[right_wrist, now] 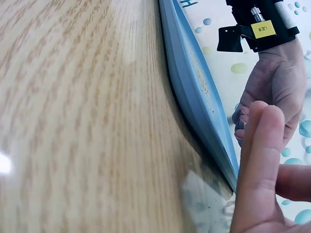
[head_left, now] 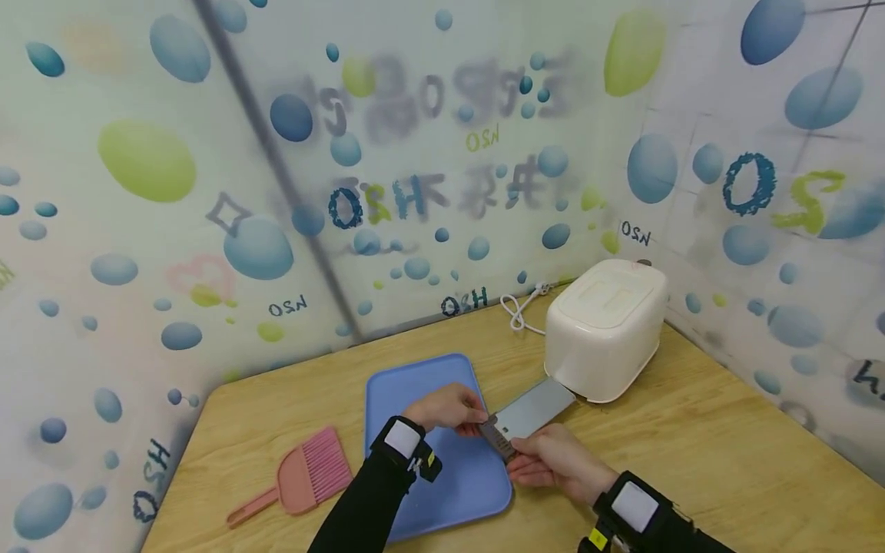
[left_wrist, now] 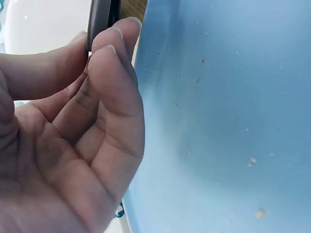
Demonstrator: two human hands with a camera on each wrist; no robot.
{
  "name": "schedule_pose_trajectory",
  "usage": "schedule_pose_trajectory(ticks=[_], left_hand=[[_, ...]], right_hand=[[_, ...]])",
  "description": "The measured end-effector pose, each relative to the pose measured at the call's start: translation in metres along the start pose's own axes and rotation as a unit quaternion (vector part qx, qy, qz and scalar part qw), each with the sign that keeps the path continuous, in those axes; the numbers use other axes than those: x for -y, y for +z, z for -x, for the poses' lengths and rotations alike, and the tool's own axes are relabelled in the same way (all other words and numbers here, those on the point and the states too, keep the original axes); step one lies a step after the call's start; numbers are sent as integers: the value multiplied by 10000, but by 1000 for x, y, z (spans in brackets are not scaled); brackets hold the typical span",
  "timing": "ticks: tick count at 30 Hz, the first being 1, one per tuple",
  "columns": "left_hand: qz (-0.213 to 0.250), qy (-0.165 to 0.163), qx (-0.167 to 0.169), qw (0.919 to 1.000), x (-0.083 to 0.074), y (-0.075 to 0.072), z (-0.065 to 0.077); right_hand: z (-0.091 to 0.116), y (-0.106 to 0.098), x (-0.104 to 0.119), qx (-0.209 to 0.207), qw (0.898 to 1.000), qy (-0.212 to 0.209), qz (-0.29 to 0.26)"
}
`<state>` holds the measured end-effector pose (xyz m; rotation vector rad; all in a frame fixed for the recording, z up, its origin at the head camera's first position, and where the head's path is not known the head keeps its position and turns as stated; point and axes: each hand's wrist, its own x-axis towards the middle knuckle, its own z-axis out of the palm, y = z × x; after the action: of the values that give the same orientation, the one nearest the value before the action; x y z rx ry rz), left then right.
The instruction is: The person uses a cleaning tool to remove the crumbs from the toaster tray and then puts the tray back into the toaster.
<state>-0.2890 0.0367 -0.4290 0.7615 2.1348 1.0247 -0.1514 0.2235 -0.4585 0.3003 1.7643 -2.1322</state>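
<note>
A flat grey metal crumb tray (head_left: 538,409) with a dark grey end strip slants between both hands, its far end by the base of the white toaster (head_left: 603,338). My left hand (head_left: 449,407) pinches one corner of the dark strip between thumb and fingers; the left wrist view shows that strip (left_wrist: 99,24) at the fingertips. At the strip's other corner, my right hand (head_left: 556,459) grips with the thumb on top and fingers below. In the right wrist view its fingers (right_wrist: 260,160) show, but the crumb tray is hidden. Beneath the left hand lies a blue tray (head_left: 459,484) with scattered crumbs (left_wrist: 260,213).
A pink brush (head_left: 297,480) with a short handle lies left of the blue tray on the wooden table (head_left: 207,461). The toaster's white cord (head_left: 522,315) is bundled at the back. Patterned walls (head_left: 415,153) enclose the table's back and right side.
</note>
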Motion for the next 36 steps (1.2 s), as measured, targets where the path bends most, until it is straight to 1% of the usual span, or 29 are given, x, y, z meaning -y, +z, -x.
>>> schedule_pose_trajectory(ticks=[8,13,17,21,24,29,36], left_hand=[[-185,-233,182,9994,-4,3,-7],[-309,-268,352,9985,-10,7,-13],[-329,-298,394,9982,-15,8,-15],[-405,-287,240,9985,-18,7,-17],[-505,-254,114,9983,-20,9,-20],[-562,-267,46,9981,-24,10,-22],[-913,-256,-49,9955,-25,10,-23]], right_hand=[[3,-5,-3,-76,9999,1,89],[7,-11,-1,-80,9999,76,29],[7,-16,3,-90,9998,154,71],[4,-17,8,-122,9995,229,152],[3,-19,10,-174,9996,207,129],[1,-19,9,-229,9994,212,148],[-3,-15,7,-432,9985,180,277]])
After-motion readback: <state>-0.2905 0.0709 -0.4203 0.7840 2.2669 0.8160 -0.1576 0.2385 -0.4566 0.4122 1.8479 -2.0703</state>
